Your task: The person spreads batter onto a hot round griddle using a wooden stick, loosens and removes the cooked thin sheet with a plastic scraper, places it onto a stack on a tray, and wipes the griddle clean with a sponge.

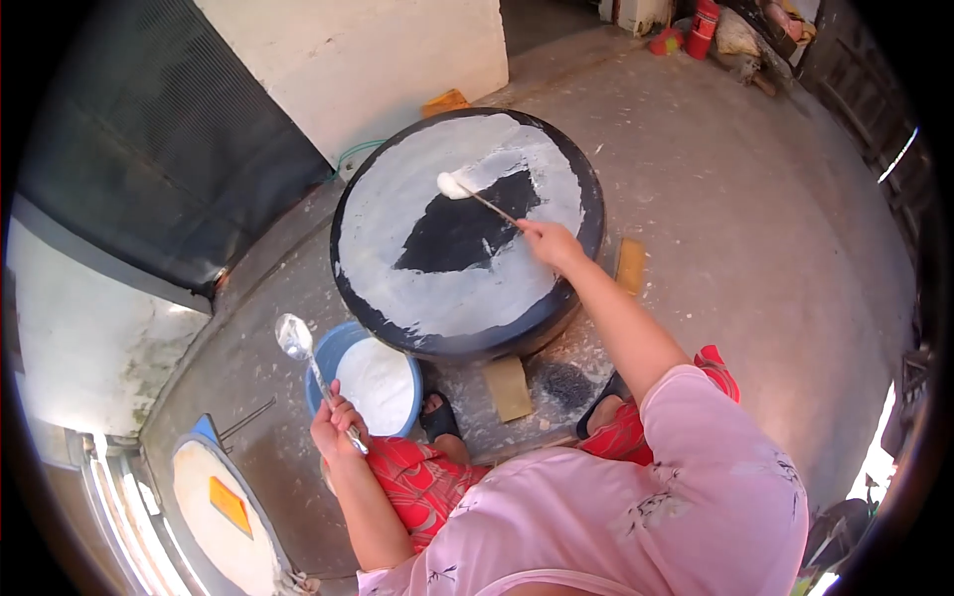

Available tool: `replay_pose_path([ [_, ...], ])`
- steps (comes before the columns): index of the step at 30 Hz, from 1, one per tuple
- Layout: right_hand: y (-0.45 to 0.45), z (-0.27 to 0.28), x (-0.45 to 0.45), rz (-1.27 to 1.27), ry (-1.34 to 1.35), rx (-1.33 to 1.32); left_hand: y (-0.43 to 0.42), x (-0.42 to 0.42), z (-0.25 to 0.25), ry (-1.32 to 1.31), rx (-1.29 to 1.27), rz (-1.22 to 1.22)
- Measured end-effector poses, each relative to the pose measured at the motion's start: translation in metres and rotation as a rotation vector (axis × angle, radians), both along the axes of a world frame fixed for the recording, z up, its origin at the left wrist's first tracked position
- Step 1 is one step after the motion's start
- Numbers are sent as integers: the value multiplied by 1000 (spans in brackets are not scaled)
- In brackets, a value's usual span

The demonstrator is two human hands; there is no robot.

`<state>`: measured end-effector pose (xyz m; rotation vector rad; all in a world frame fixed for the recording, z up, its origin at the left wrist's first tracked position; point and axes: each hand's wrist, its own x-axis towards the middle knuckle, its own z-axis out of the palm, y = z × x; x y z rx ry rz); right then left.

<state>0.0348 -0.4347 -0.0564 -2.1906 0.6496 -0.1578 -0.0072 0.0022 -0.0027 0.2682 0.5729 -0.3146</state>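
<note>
A large round black griddle (pixel 360 316) is coated with a thin white layer of batter (pixel 388 219), with a dark uncovered patch near its middle. My right hand (pixel 553 244) is closed around a thin stick (pixel 494 209). The stick's rounded, batter-covered white end (pixel 452 186) touches the griddle at the patch's upper edge. My left hand (pixel 338 425) grips a metal ladle (pixel 318 375) with its bowl up and smeared white. Just beyond that hand stands a blue tub (pixel 326 350) holding white batter (pixel 380 382).
Tan blocks (pixel 509 389) (pixel 630 265) lie on the floor beside the griddle. At lower left is a round pale board (pixel 204 487) bearing an orange piece (pixel 230 506). A red fire extinguisher (pixel 703 30) stands at the far back. My sandalled feet (pixel 437 417) flank the nearer block.
</note>
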Motion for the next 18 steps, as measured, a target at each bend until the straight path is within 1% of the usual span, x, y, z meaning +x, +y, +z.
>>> replay_pose_path([
  [1, 2, 18, 3, -18, 88, 4, 3, -1, -4, -7, -6, -7],
  [2, -2, 5, 12, -8, 89, 3, 3, -3, -4, -6, -6, 3],
  [3, -9, -19, 23, -55, 5, 12, 2, -4, -3, -7, 0, -5],
  [4, -8, -24, 26, -105, -78, 22, 2, -5, -4, -6, 5, -15],
  [5, -2, -31, 24, -6, -62, 5, 6, -5, -6, -17, -13, -29],
  [6, 6, -22, 17, 1, -63, 4, 6, -6, -3, -17, -15, -23],
  [8, 19, 11, -3, 161, 67, -138, 2, -7, 2, -2, 52, 32],
  [9, 16, 24, -11, 164, 68, -141, 3, -7, 1, -1, 49, 35],
  [11, 2, 36, -28, 95, 150, -50, 7, -8, 0, -11, 62, 41],
  [12, -3, 23, -28, 100, 153, -51, 8, -8, -1, -8, 62, 46],
  [14, -8, -18, -21, -171, -33, -4, 8, -8, 1, -16, 34, 32],
  [15, 0, -32, -15, -169, -34, -2, 9, -7, 0, -17, 36, 33],
  [17, 28, -49, -6, 152, -183, -121, 12, -5, -1, -20, 8, -2],
  [18, 32, -37, -8, 155, -183, -121, 12, -6, -1, -19, 8, 0],
])
